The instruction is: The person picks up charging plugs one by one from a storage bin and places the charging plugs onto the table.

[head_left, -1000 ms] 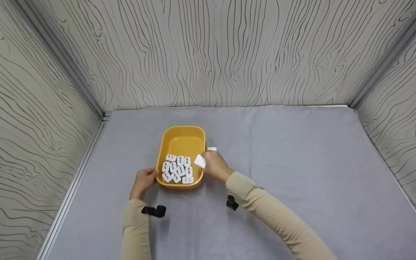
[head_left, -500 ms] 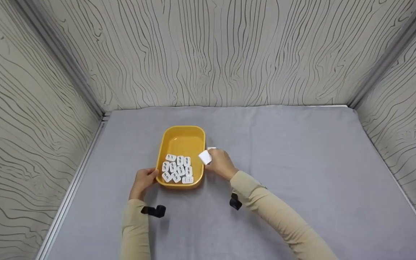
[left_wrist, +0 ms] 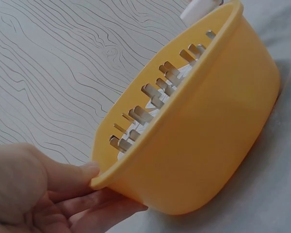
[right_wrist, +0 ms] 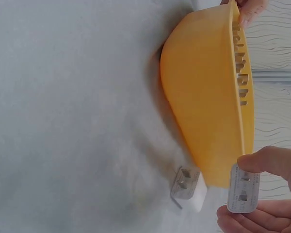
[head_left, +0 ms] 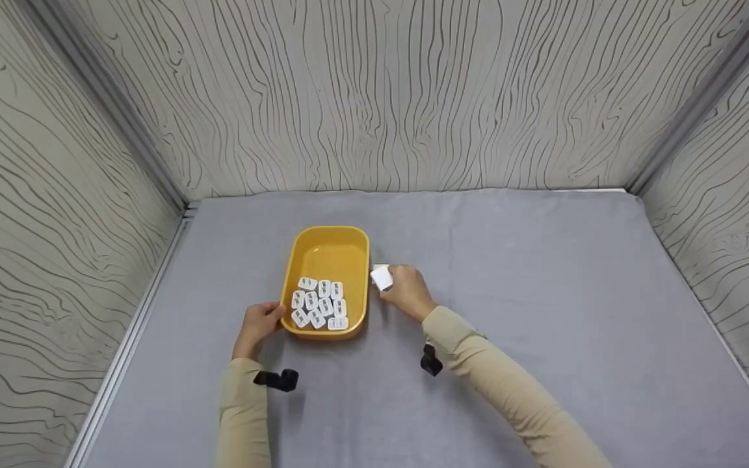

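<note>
The left hand (head_left: 261, 325) grips the tub (head_left: 326, 333) by its edge, plugs (head_left: 325, 305) inside; the right hand (head_left: 408, 290) pinches a white plug (right_wrist: 243, 188) outside the opposite edge, another plug (right_wrist: 188, 185) just beyond, surface (head_left: 556, 292) spreading rightward.

In the head view, the grey worktop (head_left: 543, 292) is lit evenly by soft, muted light. Faint, blurred shadows are cast beside the yellow tub (head_left: 332, 260) and below the black wrist camera (head_left: 278, 379); a small glint is caught on the tub's floor. The held white plug (head_left: 382, 278) is rendered nearly flat white. The 2 wrist views are veiled by haze, and darker shadow is thrown along the tub's base.
</note>
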Available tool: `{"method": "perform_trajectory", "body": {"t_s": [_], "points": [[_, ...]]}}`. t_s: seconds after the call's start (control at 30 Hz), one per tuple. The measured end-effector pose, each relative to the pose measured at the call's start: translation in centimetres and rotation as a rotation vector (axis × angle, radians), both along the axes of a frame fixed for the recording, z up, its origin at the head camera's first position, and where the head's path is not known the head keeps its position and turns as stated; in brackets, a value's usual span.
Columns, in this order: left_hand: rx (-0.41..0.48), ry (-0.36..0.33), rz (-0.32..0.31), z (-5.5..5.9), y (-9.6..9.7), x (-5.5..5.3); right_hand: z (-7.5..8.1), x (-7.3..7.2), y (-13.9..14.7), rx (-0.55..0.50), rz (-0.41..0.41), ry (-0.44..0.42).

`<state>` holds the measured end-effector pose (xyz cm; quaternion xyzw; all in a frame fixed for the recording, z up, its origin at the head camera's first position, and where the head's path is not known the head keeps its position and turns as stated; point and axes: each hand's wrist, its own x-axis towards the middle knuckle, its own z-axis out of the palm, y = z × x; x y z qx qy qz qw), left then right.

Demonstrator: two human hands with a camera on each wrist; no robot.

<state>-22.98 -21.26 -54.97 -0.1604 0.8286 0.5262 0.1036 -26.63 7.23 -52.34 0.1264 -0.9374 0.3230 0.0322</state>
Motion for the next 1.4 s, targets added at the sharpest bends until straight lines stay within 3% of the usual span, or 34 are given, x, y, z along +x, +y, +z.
{"method": "perform_trajectory", "body": {"t_s": [0.33,0.83,1.13,1.4], "points": [[-0.006,0.006,0.014,-0.2,-0.2,0.0,-1.2,-0.6,1.2,0.003,-0.09,-0.05],[-0.011,-0.014,0.017,-0.1,-0.2,-0.1,-3.2,-1.6,3.0,-0.007,-0.196,-0.009],[0.008,-0.002,0.017,-0.1,-0.1,0.2,-3.9,-2.2,2.8,-0.053,-0.233,-0.06],[0.001,0.0,0.012,0.0,0.0,0.0,-4.5,-2.7,2.3,-0.017,-0.261,-0.076]]}}
